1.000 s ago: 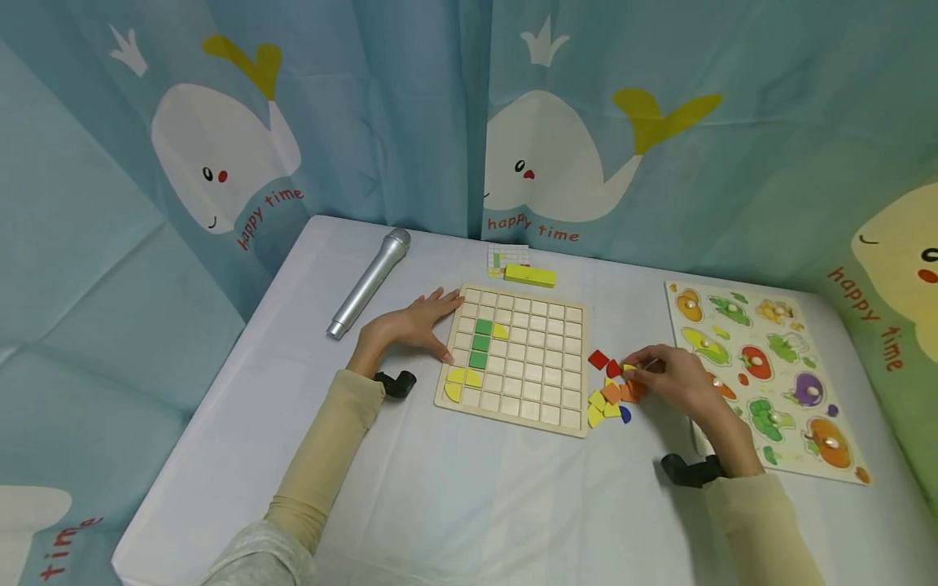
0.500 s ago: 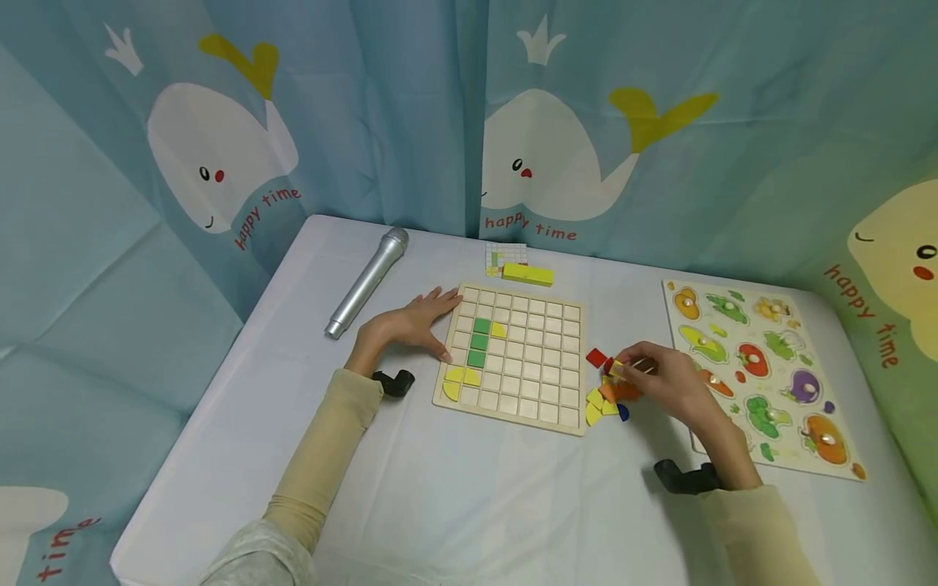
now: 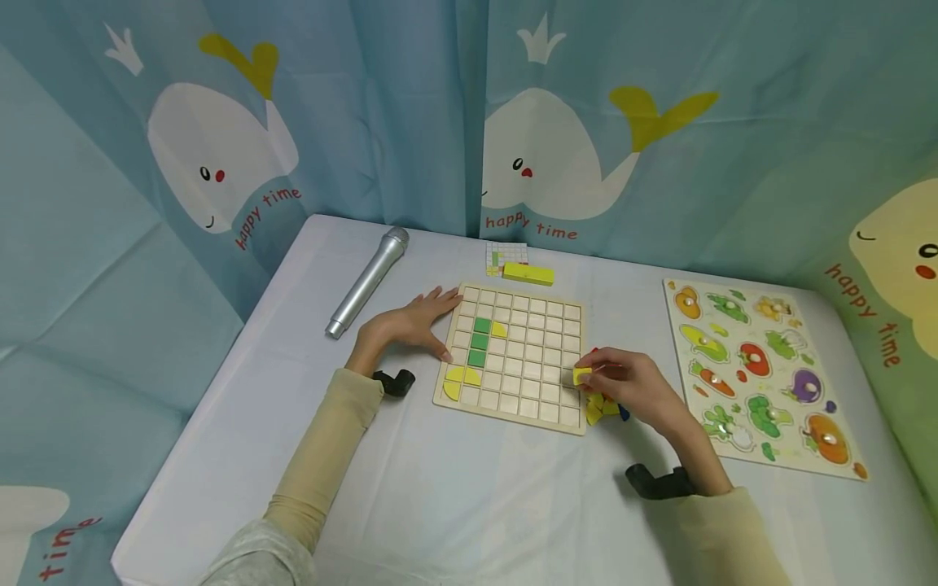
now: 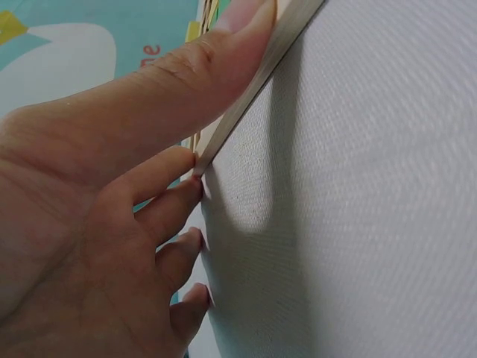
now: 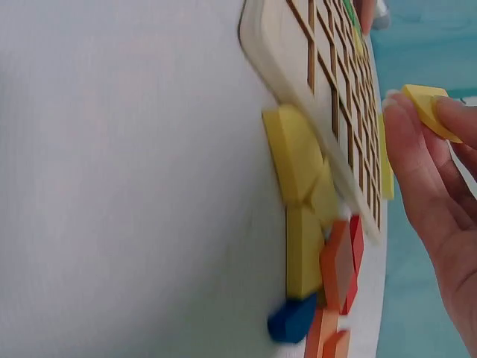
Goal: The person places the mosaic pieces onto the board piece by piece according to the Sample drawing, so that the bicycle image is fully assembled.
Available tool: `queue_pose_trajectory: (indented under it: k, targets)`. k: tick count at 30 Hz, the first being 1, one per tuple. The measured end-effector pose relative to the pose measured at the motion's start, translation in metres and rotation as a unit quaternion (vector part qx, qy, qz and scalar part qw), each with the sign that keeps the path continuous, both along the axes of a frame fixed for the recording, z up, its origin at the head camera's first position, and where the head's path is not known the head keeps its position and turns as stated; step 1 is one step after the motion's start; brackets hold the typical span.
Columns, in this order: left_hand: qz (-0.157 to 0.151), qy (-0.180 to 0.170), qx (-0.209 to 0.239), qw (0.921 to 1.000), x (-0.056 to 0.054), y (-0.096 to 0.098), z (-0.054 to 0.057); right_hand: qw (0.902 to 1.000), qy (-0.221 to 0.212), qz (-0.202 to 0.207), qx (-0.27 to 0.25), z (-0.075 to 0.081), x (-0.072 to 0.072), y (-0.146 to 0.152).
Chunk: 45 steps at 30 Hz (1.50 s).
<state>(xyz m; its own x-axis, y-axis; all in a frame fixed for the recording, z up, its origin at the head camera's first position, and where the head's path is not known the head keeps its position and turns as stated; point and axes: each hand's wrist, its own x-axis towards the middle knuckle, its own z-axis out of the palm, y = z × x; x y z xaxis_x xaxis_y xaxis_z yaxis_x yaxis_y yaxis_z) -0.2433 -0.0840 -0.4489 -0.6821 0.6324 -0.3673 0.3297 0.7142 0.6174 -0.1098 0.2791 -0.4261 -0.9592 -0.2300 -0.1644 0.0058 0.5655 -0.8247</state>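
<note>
A square wooden grid board (image 3: 513, 387) lies mid-table. Three green square tiles (image 3: 478, 342) sit in its left part, with several yellow quarter-round tiles (image 3: 462, 381) near them. At the board's left edge, my left hand (image 3: 410, 325) is spread, its thumb (image 4: 242, 52) lying along the wooden edge and a fingertip at the corner. Over the board's right edge, my right hand (image 3: 633, 387) pinches a small yellow tile (image 5: 428, 108) between thumb and fingers. Below that hand is a loose pile of yellow tiles (image 5: 294, 160), orange tiles (image 5: 339, 265), red tiles and a blue tile (image 5: 292, 319), partly hidden in the head view.
Behind the board lie a printed pattern card (image 3: 506, 254) and a yellow block (image 3: 528, 274). A silver microphone (image 3: 366, 285) rests at the left. On the right is a vegetable peg puzzle (image 3: 769, 374). A whale-print curtain (image 3: 425, 122) hangs behind the table.
My right hand has lifted away from the pile and moved left to the board's right edge, carrying the yellow tile. The left hand stays at the board's left edge.
</note>
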Motion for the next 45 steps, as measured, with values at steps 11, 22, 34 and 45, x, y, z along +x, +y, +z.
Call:
queue_pose_trajectory:
  k: [11,22,34,45]
  targets:
    - [0.001,-0.001,0.0,1.0,0.0,0.0,0.0,0.9998,0.008,0.017,-0.004,-0.006,-0.006,-0.026]
    - [-0.003,0.003,0.0,1.0,-0.001,-0.002,0.003,0.9985,0.005,0.052,-0.019,-0.015,-0.015,-0.058]
    - [-0.012,0.005,-0.006,0.9999,-0.001,-0.002,0.003,0.9969,0.017,0.077,-0.008,-0.02,-0.018,-0.094]
    - [0.0,0.005,-0.008,1.0,0.0,-0.001,0.003,0.9939,0.031,0.106,0.0,-0.023,-0.014,-0.121]
